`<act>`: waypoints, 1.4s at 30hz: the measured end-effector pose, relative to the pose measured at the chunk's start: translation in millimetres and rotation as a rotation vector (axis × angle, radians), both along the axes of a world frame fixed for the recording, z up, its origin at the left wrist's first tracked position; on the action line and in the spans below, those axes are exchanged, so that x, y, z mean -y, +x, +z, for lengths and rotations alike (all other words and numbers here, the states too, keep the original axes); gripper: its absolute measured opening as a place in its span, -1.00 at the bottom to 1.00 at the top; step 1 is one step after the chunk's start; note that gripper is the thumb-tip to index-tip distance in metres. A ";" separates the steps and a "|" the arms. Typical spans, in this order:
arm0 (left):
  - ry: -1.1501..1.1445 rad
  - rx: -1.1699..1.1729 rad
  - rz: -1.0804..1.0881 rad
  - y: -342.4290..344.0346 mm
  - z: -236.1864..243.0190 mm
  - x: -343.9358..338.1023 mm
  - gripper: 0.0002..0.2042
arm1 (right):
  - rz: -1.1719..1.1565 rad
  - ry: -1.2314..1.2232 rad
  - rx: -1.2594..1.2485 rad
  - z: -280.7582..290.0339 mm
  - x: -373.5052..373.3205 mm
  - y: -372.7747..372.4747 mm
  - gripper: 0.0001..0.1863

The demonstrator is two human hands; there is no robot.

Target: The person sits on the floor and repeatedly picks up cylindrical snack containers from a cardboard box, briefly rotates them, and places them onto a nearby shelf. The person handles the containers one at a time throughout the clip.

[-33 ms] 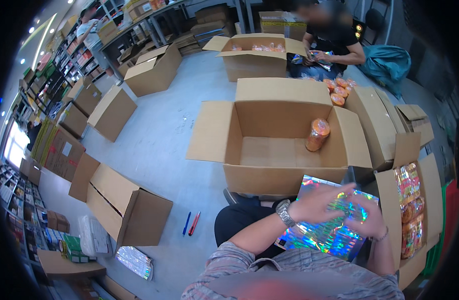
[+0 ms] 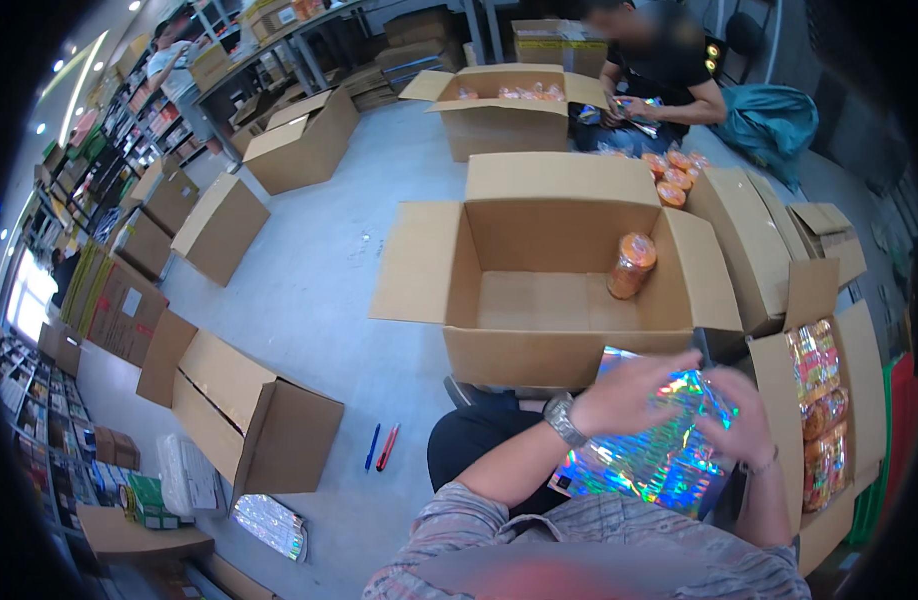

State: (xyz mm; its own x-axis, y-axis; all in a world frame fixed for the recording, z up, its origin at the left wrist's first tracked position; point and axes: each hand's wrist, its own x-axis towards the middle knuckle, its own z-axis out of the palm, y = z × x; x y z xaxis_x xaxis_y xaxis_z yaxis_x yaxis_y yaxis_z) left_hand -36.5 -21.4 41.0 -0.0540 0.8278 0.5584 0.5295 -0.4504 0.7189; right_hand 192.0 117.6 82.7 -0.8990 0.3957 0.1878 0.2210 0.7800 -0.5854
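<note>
Over a shiny holographic foil sheet (image 2: pixel 629 465) on my lap are both hands. My left hand (image 2: pixel 629 395) reaches across its upper part with fingers loosely extended. My right hand (image 2: pixel 734 420) is at the sheet's right side, its fingers bent toward the foil and blurred; I cannot tell whether they grip it. Just beyond stands an open cardboard box (image 2: pixel 564 355) with one wrapped orange cylindrical pack (image 2: pixel 631 265) inside. At my right, an open carton (image 2: pixel 864 380) holds several packs in clear and colourful wrappers (image 2: pixel 824 455).
A co-worker (image 2: pixel 679 90) sits beyond piled orange packs (image 2: pixel 674 190) near another box (image 2: pixel 509 140). Another person (image 2: pixel 174 75) stands at the back left. Cartons (image 2: pixel 219 230) line the left side. Two pens (image 2: pixel 384 450), a silvery package (image 2: pixel 269 525) and a folded-flap box (image 2: pixel 294 440) lie left.
The view has shifted slightly. My hands have moved a little over the foil, with my right hand's fingers a bit higher near its upper right part.
</note>
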 end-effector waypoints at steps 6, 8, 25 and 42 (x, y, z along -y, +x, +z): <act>-0.078 -0.025 0.197 -36.3 -6.6 -1.1 -0.45 | -0.318 0.105 0.382 -38.1 -24.8 13.3 -0.19; -0.098 -0.067 0.205 -37.3 -9.7 -1.5 -0.49 | -0.259 0.085 0.289 -42.3 -24.9 15.4 -0.26; -0.070 -0.244 0.054 -9.7 -20.8 -14.9 -0.88 | -0.166 0.222 0.262 3.2 -5.8 24.0 -0.64; -0.065 -0.249 0.016 -5.8 -15.6 -10.0 -0.78 | 0.003 0.263 0.167 -6.1 7.2 -12.9 -0.75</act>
